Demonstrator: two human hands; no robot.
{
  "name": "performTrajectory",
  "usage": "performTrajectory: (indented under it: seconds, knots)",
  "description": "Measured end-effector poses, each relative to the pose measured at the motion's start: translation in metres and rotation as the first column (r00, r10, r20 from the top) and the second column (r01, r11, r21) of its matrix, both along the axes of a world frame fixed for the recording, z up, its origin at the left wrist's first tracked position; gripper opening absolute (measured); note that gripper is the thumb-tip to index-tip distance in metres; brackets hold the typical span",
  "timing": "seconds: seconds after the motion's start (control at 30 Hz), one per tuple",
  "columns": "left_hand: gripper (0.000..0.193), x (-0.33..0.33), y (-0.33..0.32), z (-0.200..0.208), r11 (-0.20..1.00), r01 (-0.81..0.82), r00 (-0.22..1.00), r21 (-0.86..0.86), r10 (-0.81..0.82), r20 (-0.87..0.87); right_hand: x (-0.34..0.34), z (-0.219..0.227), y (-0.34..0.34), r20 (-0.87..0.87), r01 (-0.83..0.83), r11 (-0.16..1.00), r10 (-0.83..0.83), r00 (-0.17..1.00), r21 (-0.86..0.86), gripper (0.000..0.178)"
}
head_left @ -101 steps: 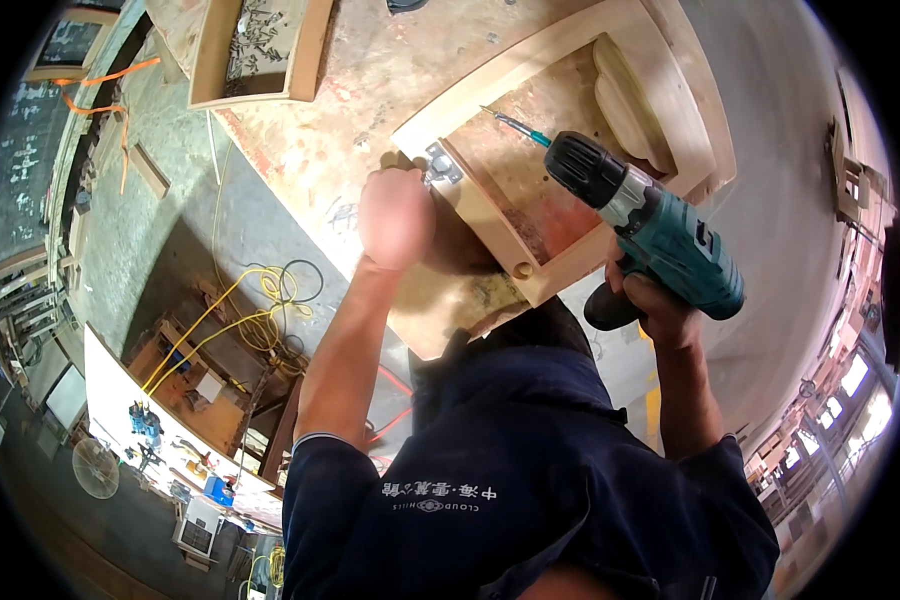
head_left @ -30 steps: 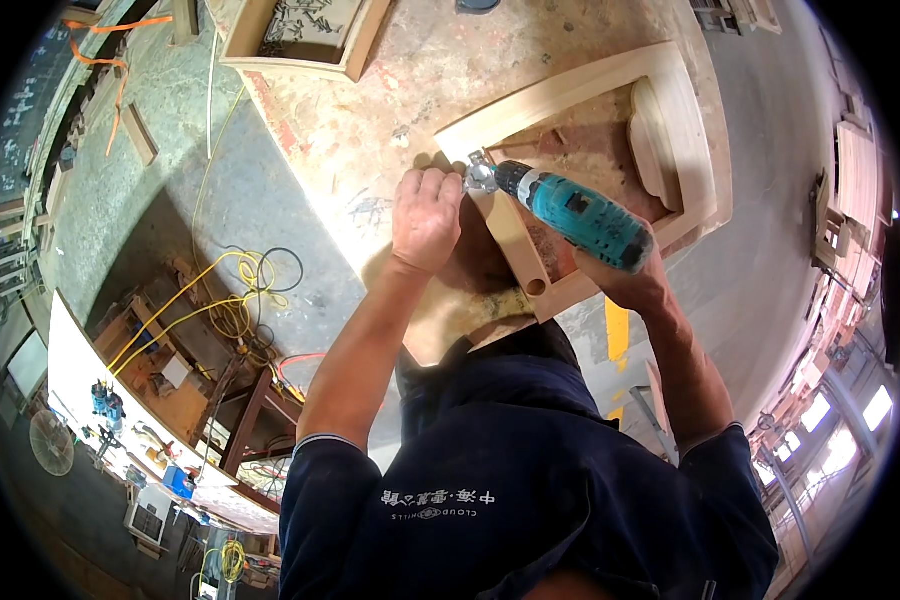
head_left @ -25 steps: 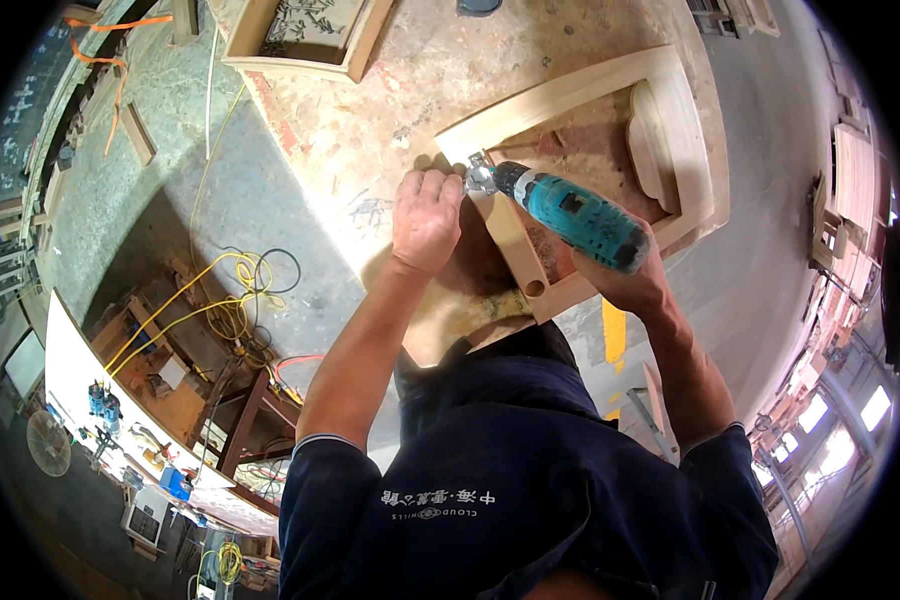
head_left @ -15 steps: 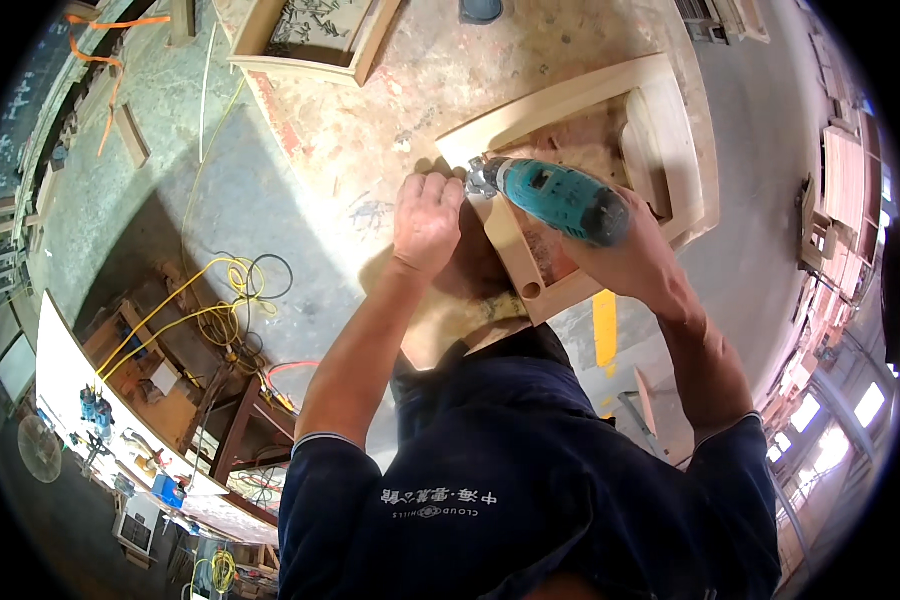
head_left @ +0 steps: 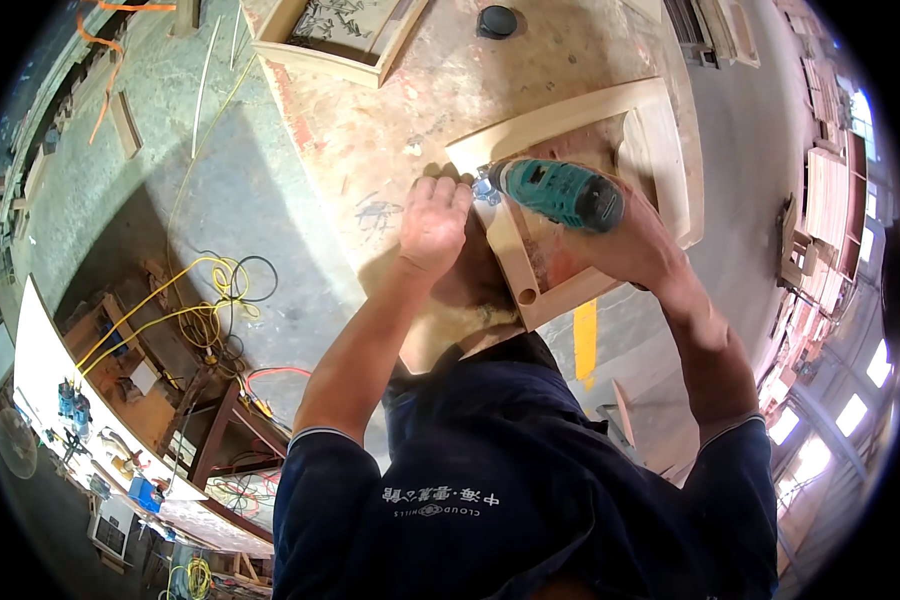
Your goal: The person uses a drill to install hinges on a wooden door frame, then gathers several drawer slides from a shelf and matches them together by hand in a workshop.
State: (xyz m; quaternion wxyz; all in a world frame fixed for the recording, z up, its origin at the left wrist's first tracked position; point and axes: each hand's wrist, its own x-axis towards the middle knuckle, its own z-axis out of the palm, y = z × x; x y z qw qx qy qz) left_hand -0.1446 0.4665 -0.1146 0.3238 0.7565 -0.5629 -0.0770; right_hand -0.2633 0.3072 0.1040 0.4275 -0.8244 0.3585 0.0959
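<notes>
A wooden frame (head_left: 660,130) lies on the worktable (head_left: 370,130), with a round hole (head_left: 527,297) near its near corner. A metal piece that looks like a cabinet hinge (head_left: 486,190) sits on the frame's left rail, towards its far end. My right hand (head_left: 625,240) is wrapped round a teal cordless drill (head_left: 555,192), held nearly level. The drill's front end points left at the hinge; the bit cannot be made out. My left hand (head_left: 436,225) is closed at the hinge's left side, fingertips curled against it and partly hidden.
A wooden tray (head_left: 365,72) with several screws stands at the far left of the table, and a dark round object (head_left: 497,22) lies to its right. Yellow cables (head_left: 210,300) lie coiled at lower left, beside another bench (head_left: 30,350). Stacked boards (head_left: 828,205) line the right.
The view has shifted slightly, so the table and frame sit a little lower. The drill stays at the hinge, tilted slightly differently. Both hands keep their places on the work.
</notes>
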Motion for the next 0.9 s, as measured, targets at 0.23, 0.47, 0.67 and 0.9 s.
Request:
performTrajectory:
  seconds: [0.23,0.47,0.67,0.9]
  knots:
    - [0.024,0.001,0.001,0.0,1.0,0.008,1.0,0.029,-0.008,-0.014,0.003,-0.001,-0.003,-0.103,-0.006,1.0,0.006,0.995,-0.001,0.043]
    - [0.024,0.001,0.001,0.001,1.0,0.011,1.0,0.013,-0.01,-0.026,0.006,-0.002,-0.003,-0.042,-0.044,0.999,0.043,0.998,-0.03,0.044]
    - [0.022,-0.001,0.002,0.003,0.999,0.001,0.999,0.032,0.001,-0.037,0.013,0.002,-0.001,-0.034,-0.119,0.989,0.116,0.993,-0.084,0.041]
    - [0.026,0.002,0.001,0.005,0.999,0.017,1.0,0.041,-0.016,-0.015,0.016,0.002,-0.01,-0.024,-0.184,0.982,0.183,0.983,-0.05,0.043]
